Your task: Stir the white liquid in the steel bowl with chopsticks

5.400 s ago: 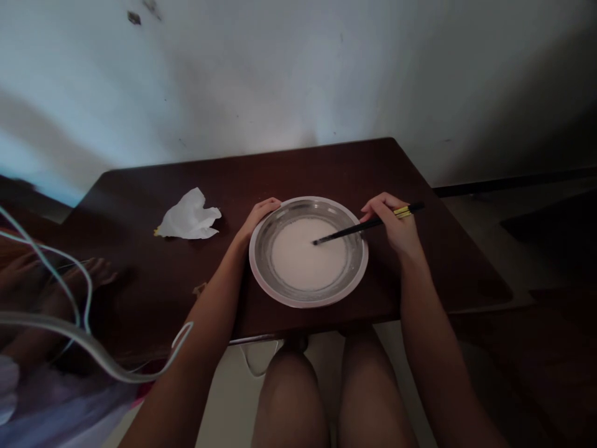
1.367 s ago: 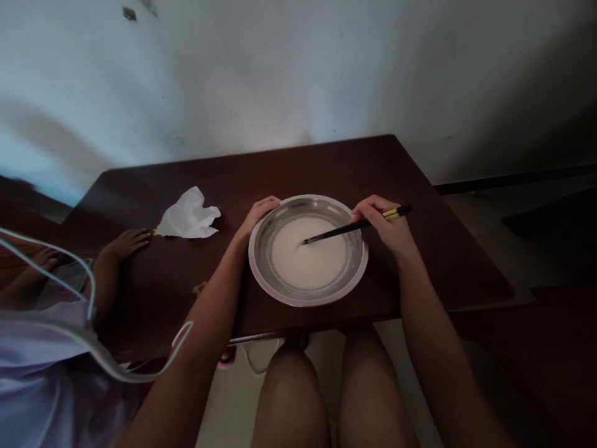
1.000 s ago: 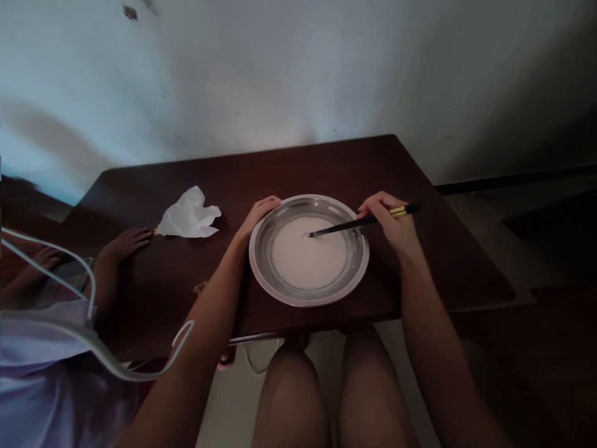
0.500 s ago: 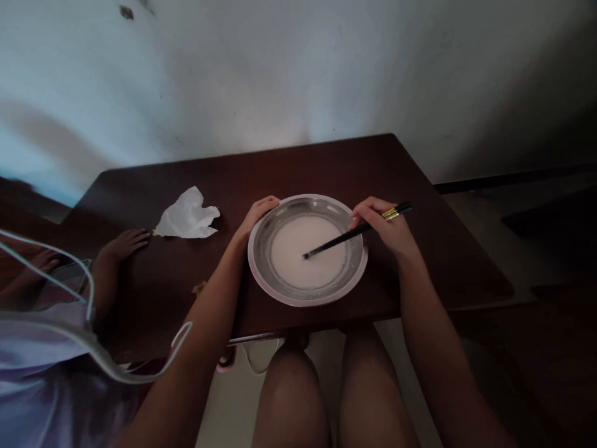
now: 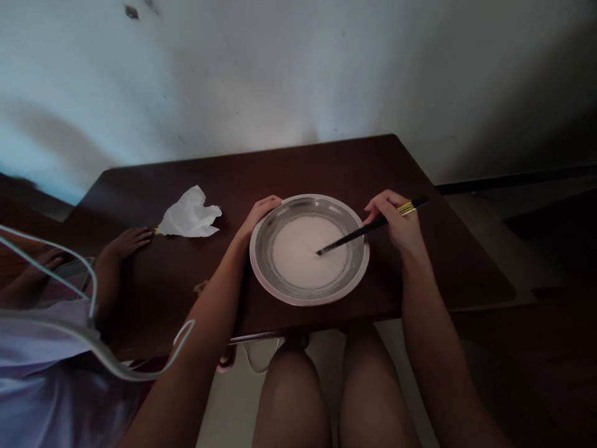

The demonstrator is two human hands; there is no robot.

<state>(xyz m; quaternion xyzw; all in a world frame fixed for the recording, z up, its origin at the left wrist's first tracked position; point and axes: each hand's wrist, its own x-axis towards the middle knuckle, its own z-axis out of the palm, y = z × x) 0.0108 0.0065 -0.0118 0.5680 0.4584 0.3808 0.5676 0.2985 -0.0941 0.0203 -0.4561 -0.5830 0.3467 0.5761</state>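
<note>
A wide, shallow metal basin (image 5: 264,255) stands near the front edge of the dark table, holding a milky white liquid (image 5: 296,252). My left hand (image 5: 257,216) grips its upper left rim, with the fingers over the edge and the thumb hidden. Black chopsticks (image 5: 351,236) with gold bands are pinched in my right hand (image 5: 396,218), just right of the rim. They lie close together, slanting down to the left, and their tips dip into the liquid near the middle.
A crumpled white plastic bag (image 5: 190,214) lies on the table (image 5: 303,168) to the left. Beside it rests another person's hand (image 5: 128,241). A small yellowish scrap (image 5: 200,287) is near my left forearm. White cords (image 5: 130,375) cross at lower left. The wall (image 5: 280,74) rises behind.
My right hand has moved a little to the right, and the chopstick tips have shifted right through the liquid. My left hand keeps its place on the rim.
</note>
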